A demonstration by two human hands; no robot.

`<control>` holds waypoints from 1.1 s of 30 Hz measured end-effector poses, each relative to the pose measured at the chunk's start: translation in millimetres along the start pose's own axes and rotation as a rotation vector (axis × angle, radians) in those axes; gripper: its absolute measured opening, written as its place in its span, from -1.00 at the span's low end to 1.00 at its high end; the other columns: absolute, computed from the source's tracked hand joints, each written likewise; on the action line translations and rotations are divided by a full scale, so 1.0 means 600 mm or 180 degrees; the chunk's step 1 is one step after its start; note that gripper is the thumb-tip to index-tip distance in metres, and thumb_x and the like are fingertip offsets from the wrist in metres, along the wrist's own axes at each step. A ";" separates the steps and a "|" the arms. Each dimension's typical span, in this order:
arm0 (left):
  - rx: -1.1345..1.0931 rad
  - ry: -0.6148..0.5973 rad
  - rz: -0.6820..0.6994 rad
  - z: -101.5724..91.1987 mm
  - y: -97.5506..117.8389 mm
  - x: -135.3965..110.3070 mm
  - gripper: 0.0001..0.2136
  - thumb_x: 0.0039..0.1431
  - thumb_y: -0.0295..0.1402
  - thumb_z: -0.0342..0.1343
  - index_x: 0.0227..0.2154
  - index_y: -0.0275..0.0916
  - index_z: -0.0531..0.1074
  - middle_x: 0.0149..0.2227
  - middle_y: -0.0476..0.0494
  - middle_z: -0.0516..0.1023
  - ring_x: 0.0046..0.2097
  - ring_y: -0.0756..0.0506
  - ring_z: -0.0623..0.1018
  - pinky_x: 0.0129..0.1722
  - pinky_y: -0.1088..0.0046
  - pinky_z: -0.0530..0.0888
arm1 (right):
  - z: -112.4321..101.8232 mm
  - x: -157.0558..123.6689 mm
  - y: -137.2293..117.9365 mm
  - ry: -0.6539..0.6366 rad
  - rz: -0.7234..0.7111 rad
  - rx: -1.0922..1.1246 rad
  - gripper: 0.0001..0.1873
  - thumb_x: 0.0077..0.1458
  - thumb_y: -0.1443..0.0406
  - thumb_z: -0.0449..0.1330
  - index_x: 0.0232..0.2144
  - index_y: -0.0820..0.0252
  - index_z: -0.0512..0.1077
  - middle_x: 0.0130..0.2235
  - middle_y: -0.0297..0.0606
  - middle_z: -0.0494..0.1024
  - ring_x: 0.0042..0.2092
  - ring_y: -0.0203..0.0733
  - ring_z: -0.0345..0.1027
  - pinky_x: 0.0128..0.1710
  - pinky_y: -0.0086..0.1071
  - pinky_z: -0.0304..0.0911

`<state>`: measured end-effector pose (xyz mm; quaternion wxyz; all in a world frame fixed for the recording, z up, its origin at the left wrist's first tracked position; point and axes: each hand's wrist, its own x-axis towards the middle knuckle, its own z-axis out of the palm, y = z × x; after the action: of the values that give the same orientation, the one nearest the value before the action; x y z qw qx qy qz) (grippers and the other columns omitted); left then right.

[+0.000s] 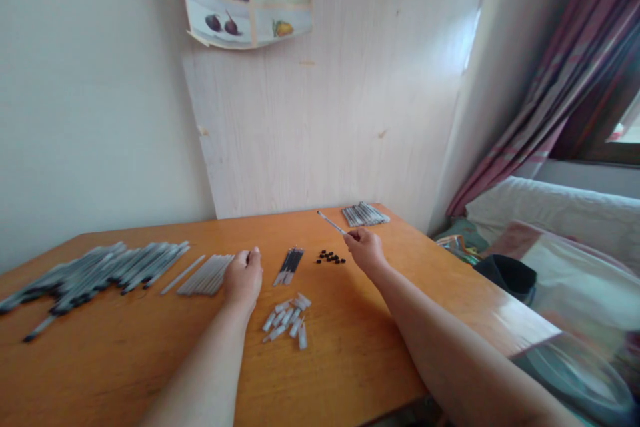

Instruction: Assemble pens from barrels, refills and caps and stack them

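My right hand [367,248] is closed in a pinch on a thin pen tube [331,222] that slants up to the left above the table. My left hand [244,275] rests on the table with its fingers curled; something small may be in them, but I cannot make it out. It lies between a row of clear tubes [207,275] and a small bunch of dark refills [289,264]. A cluster of tiny black caps [331,257] sits just left of my right hand. Pale pen caps [289,321] lie scattered nearer to me.
A big pile of assembled grey pens [95,270] covers the left of the orange wooden table [125,373]. Another bundle of tubes [365,214] lies at the far right corner by the wall. A bed with pillows [560,213] and a curtain stand to the right.
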<state>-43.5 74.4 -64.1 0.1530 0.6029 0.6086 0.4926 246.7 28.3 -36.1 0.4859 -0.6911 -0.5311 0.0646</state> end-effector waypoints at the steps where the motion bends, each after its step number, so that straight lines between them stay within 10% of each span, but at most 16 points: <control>1: 0.0025 -0.0014 0.0000 0.000 0.001 0.000 -0.61 0.19 -0.02 -0.15 -0.51 -0.19 0.37 -0.59 -0.06 0.45 -0.50 -0.08 0.43 -0.48 0.44 0.21 | -0.002 0.007 0.004 0.0036 0.0047 -0.0068 -0.68 0.00 0.10 0.09 -0.46 0.22 0.49 -0.52 -0.27 0.50 -0.44 -0.22 0.33 -0.47 -0.43 0.08; 18: 0.0275 -0.0082 -0.0016 -0.007 0.015 -0.005 -0.63 0.18 -0.04 -0.13 -0.59 -0.17 0.30 -0.61 -0.07 0.45 -0.49 -0.10 0.40 -0.49 0.42 0.15 | -0.067 0.133 0.091 0.0379 0.0376 -0.1344 -0.68 0.05 0.15 0.05 -0.36 0.23 0.52 -0.37 -0.17 0.56 -0.33 -0.17 0.36 -0.44 -0.41 0.06; 33: 0.0294 -0.0178 -0.0067 -0.006 0.011 -0.006 -0.62 0.19 -0.01 -0.12 -0.57 -0.17 0.31 -0.62 -0.04 0.42 -0.52 -0.09 0.40 -0.48 0.42 0.18 | -0.028 0.170 0.115 0.0086 0.0412 -0.1789 -0.65 0.16 0.15 0.00 -0.22 0.15 0.51 -0.18 -0.10 0.55 -0.17 -0.10 0.40 -0.29 -0.37 0.17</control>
<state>-41.5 68.2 -58.6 0.1471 0.6164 0.6325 0.4454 346.9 101.9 -34.7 0.2773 -0.8320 -0.4764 -0.0634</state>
